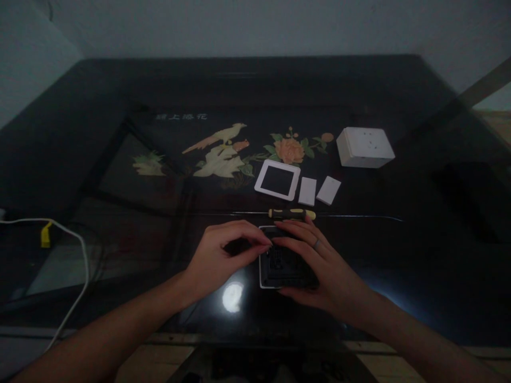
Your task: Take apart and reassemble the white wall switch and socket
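A dark switch module (pixel 279 266) with a white rim lies flat on the glossy black table (pixel 120 175) close to me. My right hand (pixel 315 266) cups it from the right, thumb under its near edge, fingers over its far edge. My left hand (pixel 223 255) reaches in from the left, and its pinched fingertips touch the module's upper left corner. Just beyond the hands lies a screwdriver (pixel 291 214) with a yellow and black handle, its shaft pointing left.
Farther back lie a white square frame (pixel 278 180), two small white rocker plates (pixel 307 191) (pixel 328 190) and a white box (pixel 365 147). A white cable (pixel 75 250) with a yellow clip (pixel 46 234) runs along the left edge. A lamp glare (pixel 232 296) shines between my wrists.
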### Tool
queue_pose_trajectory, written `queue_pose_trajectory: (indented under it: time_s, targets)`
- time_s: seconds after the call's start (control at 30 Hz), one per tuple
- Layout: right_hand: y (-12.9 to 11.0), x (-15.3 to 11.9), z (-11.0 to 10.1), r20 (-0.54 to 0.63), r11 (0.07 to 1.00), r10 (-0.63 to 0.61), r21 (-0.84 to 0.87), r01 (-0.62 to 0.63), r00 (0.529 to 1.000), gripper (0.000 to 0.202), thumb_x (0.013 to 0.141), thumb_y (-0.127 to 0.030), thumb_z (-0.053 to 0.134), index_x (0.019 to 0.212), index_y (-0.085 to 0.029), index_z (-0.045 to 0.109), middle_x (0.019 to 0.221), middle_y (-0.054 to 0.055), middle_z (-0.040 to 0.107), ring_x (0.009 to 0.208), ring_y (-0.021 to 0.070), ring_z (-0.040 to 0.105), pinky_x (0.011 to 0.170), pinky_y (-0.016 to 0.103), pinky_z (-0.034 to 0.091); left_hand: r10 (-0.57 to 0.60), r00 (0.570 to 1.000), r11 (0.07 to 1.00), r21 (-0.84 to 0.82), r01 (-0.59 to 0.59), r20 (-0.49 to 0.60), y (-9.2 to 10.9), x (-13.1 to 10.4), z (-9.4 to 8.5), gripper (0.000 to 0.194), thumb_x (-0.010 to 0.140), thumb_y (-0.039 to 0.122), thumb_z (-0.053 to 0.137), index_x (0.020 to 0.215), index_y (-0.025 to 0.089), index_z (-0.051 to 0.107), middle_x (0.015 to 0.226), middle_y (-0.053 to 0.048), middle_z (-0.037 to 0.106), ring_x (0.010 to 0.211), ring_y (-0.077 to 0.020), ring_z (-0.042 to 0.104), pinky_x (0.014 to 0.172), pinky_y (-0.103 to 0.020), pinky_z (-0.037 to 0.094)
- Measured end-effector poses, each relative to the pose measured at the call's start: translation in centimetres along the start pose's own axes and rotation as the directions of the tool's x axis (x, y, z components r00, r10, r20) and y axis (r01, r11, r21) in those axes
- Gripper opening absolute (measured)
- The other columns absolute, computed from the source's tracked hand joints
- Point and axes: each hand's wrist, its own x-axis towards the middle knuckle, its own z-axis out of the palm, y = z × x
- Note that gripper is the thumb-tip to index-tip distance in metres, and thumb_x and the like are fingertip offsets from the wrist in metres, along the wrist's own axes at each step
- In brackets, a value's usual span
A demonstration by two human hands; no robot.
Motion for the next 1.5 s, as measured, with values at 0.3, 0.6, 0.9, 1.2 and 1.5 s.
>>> queue_pose_trajectory:
  time_s: [0.3,0.6,0.9,1.2,1.5]
  targets:
    - [0.19,-0.18,0.40,-0.037,0.999,0.008,0.040,-0.006,0.999,0.064,0.078,-0.036,0.073,0.131,-0.018,0.042,0.139,0.019,0.052,0.134,0.0316,0.044,0.113,0.062,0.031,0.122,0.992,0.987,0.098,-0.125,0.035,-0.15,-0.16,0.00,0.011,0.081,0.006,0.071,0.087,0.015,0.072,0.084,-0.002,0.075,0.078,-0.0104,0.071,0.075,-0.016,0.056]
    - [0.25,-0.16,0.42,-0.040,0.999,0.012,0.035,-0.011,0.999,0.061,0.080,-0.038,0.071,0.131,-0.018,0.044,0.139,0.018,0.053,0.134,0.0312,0.046,0.113,0.059,0.032,0.255,0.960,0.938,0.211,-0.275,0.118,-0.05,-0.37,-0.04,0.007,0.089,0.012,0.064,0.091,0.016,0.069,0.086,-0.003,0.075,0.079,-0.0127,0.072,0.072,-0.021,0.058]
    - [0.21,-0.01,0.33,-0.059,0.999,0.004,0.046,-0.001,0.998,0.063,0.080,-0.036,0.071,0.133,-0.017,0.043,0.139,0.018,0.053,0.133,0.0309,0.046,0.112,0.058,0.036,0.417,0.883,0.832,0.303,-0.466,0.213,-0.70,-0.37,-0.25,0.007,0.092,0.014,0.062,0.096,0.015,0.067,0.090,-0.005,0.074,0.088,-0.0171,0.066,0.080,-0.030,0.056]
    - [0.25,-0.12,0.44,-0.068,0.998,0.009,0.058,-0.005,0.998,0.061,0.081,-0.038,0.070,0.133,-0.018,0.045,0.141,0.017,0.052,0.135,0.0300,0.043,0.113,0.057,0.034,0.326,0.926,0.889,0.272,-0.368,0.190,-0.29,-0.24,-0.07,0.006,0.089,0.014,0.065,0.091,0.018,0.068,0.087,-0.003,0.071,0.087,-0.0164,0.063,0.079,-0.029,0.055]
    - [0.26,-0.20,0.52,-0.070,0.998,0.019,0.063,-0.015,0.997,0.060,0.081,-0.040,0.070,0.133,-0.020,0.048,0.142,0.015,0.052,0.136,0.0304,0.044,0.115,0.058,0.031,0.174,0.972,0.933,0.290,-0.213,0.157,-0.12,-0.33,-0.07,0.007,0.087,0.014,0.067,0.085,0.020,0.071,0.089,-0.003,0.065,0.085,-0.0161,0.063,0.076,-0.028,0.052]
